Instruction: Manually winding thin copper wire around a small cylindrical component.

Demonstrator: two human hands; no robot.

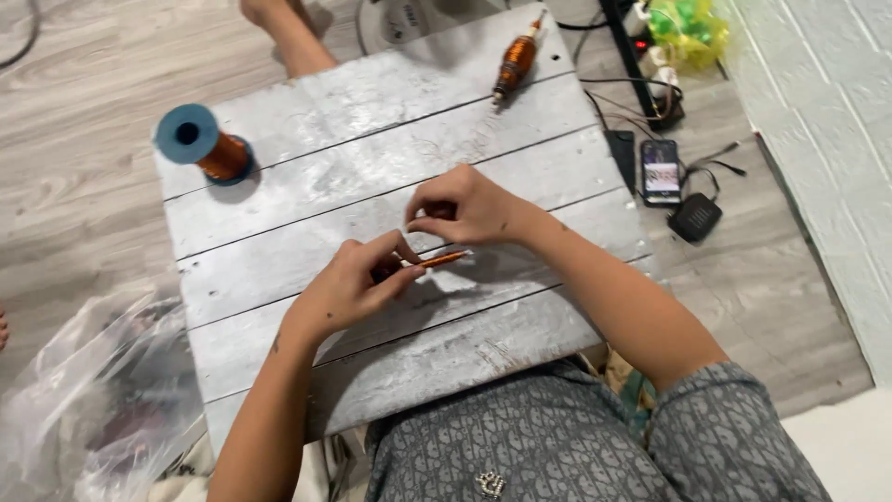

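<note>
Grey plank table [390, 177] | left hand [348, 284] fingers pinch copper coil [444, 259] — right hand [469, 206] fingers pinched just above

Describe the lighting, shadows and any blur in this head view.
Head view: soft, even light with no harsh glare; the left hand and right hand cast a faint shadow on the grey wooden board beneath them; the wire spool throws a small dark shadow at its base; the thin copper piece in their grip looks slightly smeared; the plastic bag at the edge is hazy.
</note>
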